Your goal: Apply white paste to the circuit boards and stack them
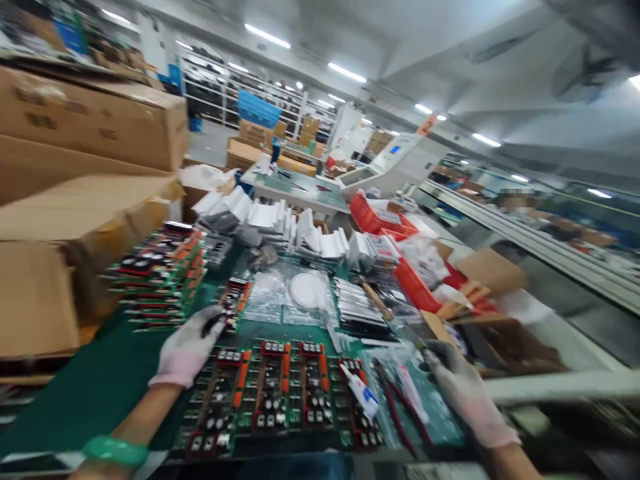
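My left hand (187,347), in a white glove with dark fingertips, grips the near left edge of a circuit board (236,300). A row of several circuit boards (270,387) with orange and red parts lies just in front of it on the green mat (115,380). My right hand (465,393), gloved alike, is at the right side with its fingers curled around something thin and blurred that I cannot make out. Close to it lie red-handled pliers (400,407) and a white tube (413,393). Another white tube (360,393) rests on the rightmost board.
A tall stack of circuit boards (157,280) stands left, beside large cardboard boxes (90,233). Plastic bags (305,293), metal strips (360,307) and white-wrapped pieces (280,223) fill the back of the bench. Red bins (415,280) and an open carton (505,340) stand right.
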Action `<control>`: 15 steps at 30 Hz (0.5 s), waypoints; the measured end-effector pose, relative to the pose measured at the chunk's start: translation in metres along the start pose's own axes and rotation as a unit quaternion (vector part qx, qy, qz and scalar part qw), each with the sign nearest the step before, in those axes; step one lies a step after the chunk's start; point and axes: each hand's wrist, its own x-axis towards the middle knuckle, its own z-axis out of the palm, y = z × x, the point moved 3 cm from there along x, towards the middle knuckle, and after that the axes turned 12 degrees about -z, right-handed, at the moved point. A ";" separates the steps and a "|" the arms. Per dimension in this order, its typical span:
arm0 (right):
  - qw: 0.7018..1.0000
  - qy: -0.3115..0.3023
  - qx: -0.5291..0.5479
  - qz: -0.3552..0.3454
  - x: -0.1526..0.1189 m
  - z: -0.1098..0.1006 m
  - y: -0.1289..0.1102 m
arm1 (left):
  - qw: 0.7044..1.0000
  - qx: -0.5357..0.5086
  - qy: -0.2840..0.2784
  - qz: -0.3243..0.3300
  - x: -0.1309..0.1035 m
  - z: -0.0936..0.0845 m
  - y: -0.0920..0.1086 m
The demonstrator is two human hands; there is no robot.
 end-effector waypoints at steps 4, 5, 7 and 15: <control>0.993 0.005 -0.118 -0.015 -0.041 -0.007 0.030 | 0.999 0.026 -0.020 -0.030 0.007 -0.008 0.007; 0.991 0.010 -0.130 -0.020 -0.047 -0.005 0.035 | 0.998 0.032 -0.023 -0.046 0.008 -0.010 0.008; 0.988 0.014 -0.150 -0.038 -0.052 0.000 0.044 | 0.997 0.039 -0.030 -0.065 0.009 -0.014 0.010; 0.978 -0.011 -0.189 -0.085 -0.047 0.014 0.056 | 0.996 0.050 -0.035 -0.069 0.002 -0.029 0.008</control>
